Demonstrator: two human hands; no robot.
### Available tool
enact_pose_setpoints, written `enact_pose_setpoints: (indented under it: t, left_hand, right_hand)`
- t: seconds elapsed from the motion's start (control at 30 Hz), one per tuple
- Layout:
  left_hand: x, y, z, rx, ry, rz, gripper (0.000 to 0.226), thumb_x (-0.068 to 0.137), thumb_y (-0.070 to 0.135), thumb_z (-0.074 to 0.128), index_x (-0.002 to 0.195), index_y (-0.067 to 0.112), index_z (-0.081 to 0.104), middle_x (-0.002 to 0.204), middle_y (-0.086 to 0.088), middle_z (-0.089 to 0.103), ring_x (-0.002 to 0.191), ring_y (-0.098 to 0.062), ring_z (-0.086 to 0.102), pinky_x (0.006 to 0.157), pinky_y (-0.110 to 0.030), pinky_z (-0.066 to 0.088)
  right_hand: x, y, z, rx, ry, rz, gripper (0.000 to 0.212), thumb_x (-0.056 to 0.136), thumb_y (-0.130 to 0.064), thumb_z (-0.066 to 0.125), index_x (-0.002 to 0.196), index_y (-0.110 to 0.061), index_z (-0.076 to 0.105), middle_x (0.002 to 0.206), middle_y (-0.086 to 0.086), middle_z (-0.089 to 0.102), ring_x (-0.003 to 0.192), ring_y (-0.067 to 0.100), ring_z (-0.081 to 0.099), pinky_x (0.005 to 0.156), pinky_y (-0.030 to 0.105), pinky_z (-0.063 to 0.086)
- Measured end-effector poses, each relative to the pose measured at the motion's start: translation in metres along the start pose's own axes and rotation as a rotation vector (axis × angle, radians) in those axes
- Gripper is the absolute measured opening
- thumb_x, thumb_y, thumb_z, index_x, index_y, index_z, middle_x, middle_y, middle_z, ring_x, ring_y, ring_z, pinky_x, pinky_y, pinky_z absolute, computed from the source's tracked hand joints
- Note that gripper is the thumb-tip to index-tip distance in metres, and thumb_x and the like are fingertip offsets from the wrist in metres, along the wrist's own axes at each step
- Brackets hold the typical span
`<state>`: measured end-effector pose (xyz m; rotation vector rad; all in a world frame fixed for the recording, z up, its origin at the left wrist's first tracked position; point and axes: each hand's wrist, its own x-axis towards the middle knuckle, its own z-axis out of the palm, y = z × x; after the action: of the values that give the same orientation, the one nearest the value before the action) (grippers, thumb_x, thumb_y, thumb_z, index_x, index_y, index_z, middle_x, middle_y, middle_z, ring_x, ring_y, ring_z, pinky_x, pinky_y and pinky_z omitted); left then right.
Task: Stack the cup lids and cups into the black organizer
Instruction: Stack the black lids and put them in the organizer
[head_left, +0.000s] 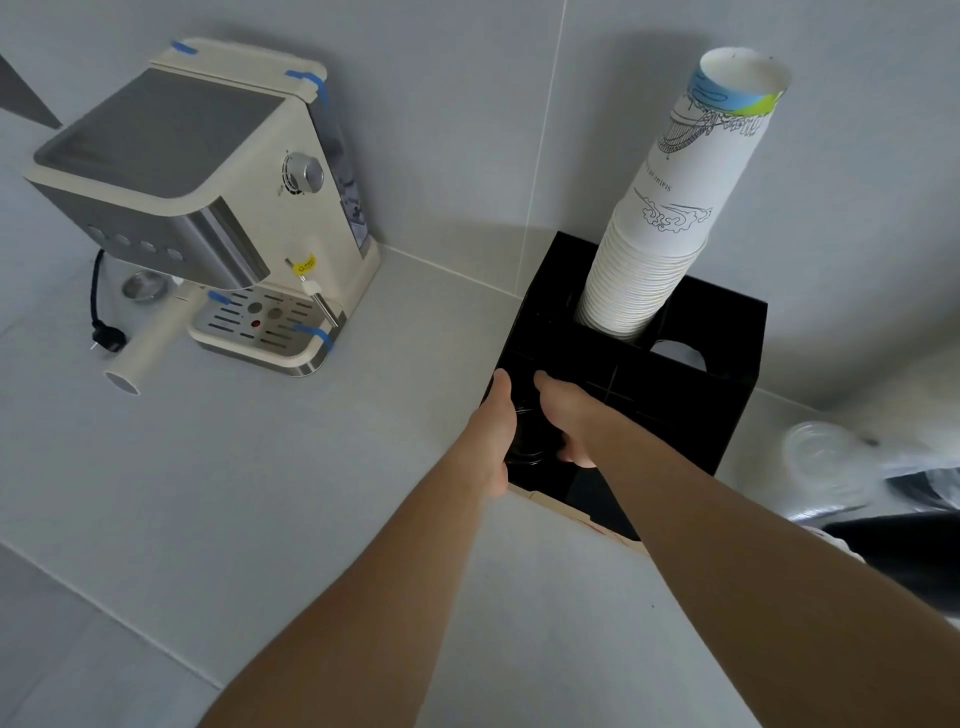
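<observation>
Both hands are down at the front-left corner of the black organizer (675, 395), wrapped around a stack of black lids (527, 441). The left hand (493, 431) is on the left side of the stack, fingers curved along it, thumb up toward 12 o'clock. The right hand (566, 421) clamps the stack from the right, its fingertips peeking out underneath. So both are closed onto the lids, not spread open. The lids are dark against the dark box, so honestly I can't tell how deep they sit in the compartment.

Going outward: the organizer sits on the pale countertop (260, 467) right in the wall corner. In its back compartment, at about 1 o'clock from the hands, there's a tall stack of white paper cups (660, 223) leaning toward the right, top one printed with line art and a blue-green band. Just right of that stack's base a round cutout in the organizer shows something white inside.

At roughly 10 o'clock, well apart from the box, stands a cream and silver espresso machine (208, 197) with blue tape bits on it and its plug lying on the counter. At 3 o'clock, near the frame edge, there's a blurry sleeve of clear plastic cups (826, 462).
</observation>
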<state>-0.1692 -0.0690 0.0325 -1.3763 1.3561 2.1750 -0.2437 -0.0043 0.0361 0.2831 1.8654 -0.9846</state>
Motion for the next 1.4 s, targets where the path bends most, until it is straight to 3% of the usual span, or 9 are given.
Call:
enact_pose_setpoints:
  t: [0.07, 0.2, 0.53, 0.83, 1.13, 1.27, 1.4]
  left_hand:
    - [0.006, -0.001, 0.0, 0.004, 0.009, -0.014, 0.091, 0.072, 0.082, 0.032, 0.144, 0.027, 0.044, 0.145, -0.006, 0.051, 0.133, -0.025, 0.048, 0.113, -0.044, 0.036]
    - [0.001, 0.003, 0.001, 0.009, 0.002, -0.008, 0.076, 0.085, 0.075, 0.03, 0.137, 0.024, 0.053, 0.131, -0.008, 0.062, 0.12, -0.026, 0.058, 0.108, -0.043, 0.043]
    - [0.002, 0.001, 0.002, 0.052, 0.04, -0.01, 0.096, 0.069, 0.083, 0.03, 0.146, 0.027, 0.04, 0.149, -0.006, 0.047, 0.137, -0.024, 0.043, 0.115, -0.044, 0.032]
    - [-0.01, 0.006, 0.003, 0.088, 0.036, -0.005, 0.076, 0.091, 0.069, 0.023, 0.15, 0.022, 0.032, 0.155, -0.006, 0.038, 0.141, -0.024, 0.036, 0.115, -0.039, 0.026]
    - [-0.03, 0.001, -0.016, -0.037, 0.064, 0.048, 0.07, 0.095, 0.06, 0.034, 0.149, 0.016, 0.033, 0.155, -0.008, 0.036, 0.142, -0.025, 0.034, 0.114, -0.038, 0.031]
    - [-0.046, -0.003, -0.028, -0.087, -0.017, 0.073, 0.073, 0.097, 0.056, 0.034, 0.148, 0.003, 0.032, 0.155, -0.013, 0.035, 0.143, -0.026, 0.034, 0.116, -0.039, 0.03]
    - [-0.058, -0.012, -0.039, -0.101, -0.039, 0.107, 0.07, 0.097, 0.056, 0.036, 0.144, 0.003, 0.041, 0.151, -0.013, 0.043, 0.138, -0.026, 0.043, 0.114, -0.041, 0.034]
  right_hand:
    - [0.001, -0.002, 0.0, -0.003, -0.015, 0.016, 0.072, 0.1, -0.059, 0.028, 0.159, -0.018, 0.023, 0.164, 0.011, 0.028, 0.15, 0.031, 0.029, 0.122, 0.049, 0.024]
    - [0.0, -0.003, -0.002, 0.006, -0.031, 0.01, 0.07, 0.101, -0.057, 0.028, 0.158, -0.017, 0.022, 0.164, 0.011, 0.028, 0.15, 0.03, 0.028, 0.12, 0.047, 0.024]
    - [0.001, -0.004, -0.003, -0.001, -0.024, 0.008, 0.072, 0.1, -0.059, 0.03, 0.157, -0.016, 0.024, 0.164, 0.01, 0.028, 0.15, 0.029, 0.028, 0.122, 0.045, 0.025]
    - [-0.008, -0.001, -0.002, 0.051, -0.006, -0.044, 0.075, 0.1, -0.06, 0.029, 0.159, -0.015, 0.018, 0.167, 0.009, 0.021, 0.153, 0.028, 0.021, 0.124, 0.045, 0.019]
    - [-0.03, 0.001, -0.016, 0.25, 0.058, -0.103, 0.082, 0.096, -0.064, 0.034, 0.157, -0.01, 0.027, 0.163, 0.012, 0.03, 0.148, 0.029, 0.032, 0.12, 0.043, 0.031]
    - [-0.051, 0.014, -0.03, 0.339, -0.009, -0.118, 0.082, 0.098, -0.062, 0.034, 0.153, -0.001, 0.031, 0.16, 0.016, 0.035, 0.147, 0.031, 0.035, 0.119, 0.043, 0.03]
    - [-0.077, 0.034, -0.042, 0.395, -0.038, -0.152, 0.073, 0.101, -0.058, 0.034, 0.15, -0.004, 0.04, 0.155, 0.016, 0.045, 0.141, 0.032, 0.043, 0.118, 0.044, 0.033]
